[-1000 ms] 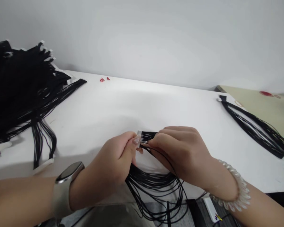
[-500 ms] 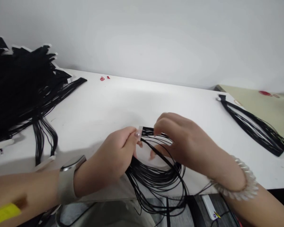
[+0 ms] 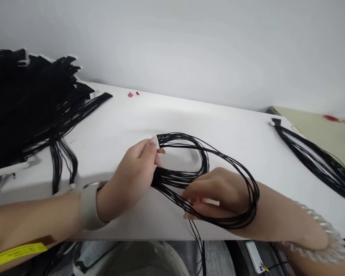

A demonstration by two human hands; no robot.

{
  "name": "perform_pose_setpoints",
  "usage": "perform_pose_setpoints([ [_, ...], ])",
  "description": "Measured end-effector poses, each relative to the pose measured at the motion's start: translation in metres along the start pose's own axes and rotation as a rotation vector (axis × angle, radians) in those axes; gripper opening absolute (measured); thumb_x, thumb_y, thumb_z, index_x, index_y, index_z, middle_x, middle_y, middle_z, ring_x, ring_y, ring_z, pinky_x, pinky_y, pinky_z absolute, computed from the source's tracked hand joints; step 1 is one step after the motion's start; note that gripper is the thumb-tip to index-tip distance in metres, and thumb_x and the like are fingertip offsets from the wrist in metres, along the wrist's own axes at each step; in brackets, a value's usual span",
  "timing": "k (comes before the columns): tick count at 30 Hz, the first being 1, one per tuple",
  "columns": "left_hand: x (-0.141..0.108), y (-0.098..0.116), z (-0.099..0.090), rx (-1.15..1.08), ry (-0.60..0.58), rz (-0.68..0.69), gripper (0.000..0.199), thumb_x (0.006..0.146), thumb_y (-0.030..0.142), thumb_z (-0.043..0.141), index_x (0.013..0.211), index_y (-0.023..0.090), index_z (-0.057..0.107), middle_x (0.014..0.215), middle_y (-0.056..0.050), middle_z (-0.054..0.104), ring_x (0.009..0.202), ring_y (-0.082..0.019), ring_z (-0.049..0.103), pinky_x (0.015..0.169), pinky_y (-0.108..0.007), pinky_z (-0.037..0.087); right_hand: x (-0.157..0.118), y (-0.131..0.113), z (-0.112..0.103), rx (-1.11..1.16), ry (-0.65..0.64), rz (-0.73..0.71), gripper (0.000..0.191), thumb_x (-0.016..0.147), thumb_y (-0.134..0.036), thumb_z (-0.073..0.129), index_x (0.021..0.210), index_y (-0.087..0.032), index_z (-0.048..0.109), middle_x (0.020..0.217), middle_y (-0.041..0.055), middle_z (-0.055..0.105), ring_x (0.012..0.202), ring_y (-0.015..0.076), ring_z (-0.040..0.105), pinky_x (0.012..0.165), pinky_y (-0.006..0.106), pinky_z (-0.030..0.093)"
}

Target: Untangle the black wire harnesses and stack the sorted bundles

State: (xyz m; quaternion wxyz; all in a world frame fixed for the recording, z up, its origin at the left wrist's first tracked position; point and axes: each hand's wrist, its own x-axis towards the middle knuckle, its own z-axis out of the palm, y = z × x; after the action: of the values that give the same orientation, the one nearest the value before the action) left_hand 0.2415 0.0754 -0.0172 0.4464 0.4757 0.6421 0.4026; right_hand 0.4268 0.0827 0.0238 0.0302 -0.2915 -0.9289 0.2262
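A black wire harness is looped just above the front of the white table. My left hand is closed around its end, with the thumb on the white connector. The coil opens to the right of that hand. My right hand is closed at the lower strands, thumb and fingers together around a few of them. A wider loop of wires lies over the back of this hand. Some loose strands hang below the table edge. The palm side of my left hand is hidden.
A heap of black harnesses with white connectors fills the left. Another harness lies at the right. Small red bands are at the back, by the wall. A pale yellow-green surface adjoins at right. Below the edge stands a bin.
My right hand has moved down and to the right, from the upper strands to the lower ones. The wider loop has swung out to the right over it. My left hand still grips the connector end.
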Motion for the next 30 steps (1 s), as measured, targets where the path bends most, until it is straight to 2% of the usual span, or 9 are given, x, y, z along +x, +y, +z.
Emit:
perform_pose_setpoints([
  [2,-0.001,0.000,0.000,0.005,0.004,0.040,0.038,0.086,0.040,0.032,0.056,0.018,0.038,0.057,0.001,0.046,0.064,-0.013,0.048,0.062,-0.024,0.037,0.008,-0.007,0.005,0.119,-0.094,0.069,0.018,0.086,-0.023,0.037,0.077,-0.019,0.053,0.059,-0.0043,0.051,0.049,0.0039,0.040,0.047,0.017,0.031],
  [6,-0.002,0.001,0.000,0.011,0.001,0.078,0.038,0.087,0.038,0.031,0.056,0.018,0.039,0.057,0.001,0.047,0.073,-0.014,0.051,0.067,-0.023,0.038,0.019,-0.014,0.010,0.155,-0.119,0.107,0.022,0.088,-0.025,0.032,0.076,-0.017,0.048,0.063,-0.0025,0.050,0.052,0.0047,0.039,0.050,0.019,0.029],
  [14,-0.004,0.003,0.001,0.022,-0.014,0.077,0.038,0.087,0.038,0.031,0.056,0.018,0.039,0.056,0.000,0.046,0.078,-0.015,0.053,0.068,-0.024,0.039,0.019,-0.013,0.018,0.012,0.027,0.101,0.024,0.082,-0.018,0.037,0.058,-0.013,0.034,0.049,-0.0029,0.030,0.046,0.0042,0.021,0.047,0.021,0.018],
  [20,-0.003,0.002,0.001,0.037,0.008,0.081,0.038,0.087,0.037,0.031,0.055,0.018,0.039,0.057,0.000,0.048,0.076,-0.014,0.052,0.070,-0.024,0.039,0.019,-0.006,0.013,0.342,-0.064,0.130,0.031,0.087,-0.026,0.034,0.060,-0.014,0.037,0.046,-0.0043,0.030,0.043,0.0030,0.023,0.042,0.017,0.019],
  [22,-0.002,0.002,0.001,0.022,0.020,0.073,0.038,0.087,0.037,0.031,0.056,0.017,0.040,0.059,0.000,0.050,0.076,-0.014,0.051,0.070,-0.024,0.039,0.016,-0.004,0.011,0.364,-0.018,0.083,0.023,0.085,-0.021,0.038,0.065,-0.014,0.044,0.053,-0.0037,0.039,0.047,0.0027,0.030,0.045,0.017,0.023],
  [24,-0.001,0.001,0.001,0.009,0.032,0.055,0.037,0.086,0.038,0.032,0.056,0.017,0.040,0.059,0.000,0.050,0.073,-0.014,0.051,0.068,-0.025,0.039,0.012,-0.004,0.009,0.323,0.037,0.025,0.011,0.082,-0.015,0.042,0.080,-0.017,0.053,0.068,-0.0020,0.046,0.056,0.0029,0.038,0.051,0.016,0.028],
  [26,0.000,0.000,0.002,-0.009,0.034,0.034,0.038,0.086,0.040,0.033,0.057,0.017,0.040,0.060,0.000,0.051,0.070,-0.015,0.051,0.065,-0.026,0.039,0.007,-0.006,0.007,0.267,0.070,0.002,0.020,0.080,-0.011,0.043,0.093,-0.022,0.054,0.077,-0.0010,0.046,0.060,0.0032,0.039,0.052,0.017,0.029],
  [28,0.000,-0.001,0.002,-0.038,0.020,0.012,0.039,0.085,0.043,0.033,0.057,0.017,0.042,0.063,-0.001,0.053,0.067,-0.014,0.052,0.062,-0.026,0.040,0.002,-0.008,0.005,0.236,0.067,0.010,0.023,0.080,-0.010,0.043,0.096,-0.023,0.053,0.078,-0.0009,0.043,0.060,0.0035,0.038,0.052,0.017,0.028],
  [30,0.000,-0.004,0.002,-0.065,0.015,0.005,0.041,0.084,0.046,0.033,0.058,0.016,0.043,0.064,-0.001,0.055,0.064,-0.014,0.052,0.059,-0.025,0.040,-0.001,-0.010,0.003,0.228,0.085,-0.003,0.018,0.079,-0.010,0.046,0.092,-0.021,0.051,0.080,-0.0007,0.044,0.063,0.0044,0.039,0.055,0.019,0.029],
])
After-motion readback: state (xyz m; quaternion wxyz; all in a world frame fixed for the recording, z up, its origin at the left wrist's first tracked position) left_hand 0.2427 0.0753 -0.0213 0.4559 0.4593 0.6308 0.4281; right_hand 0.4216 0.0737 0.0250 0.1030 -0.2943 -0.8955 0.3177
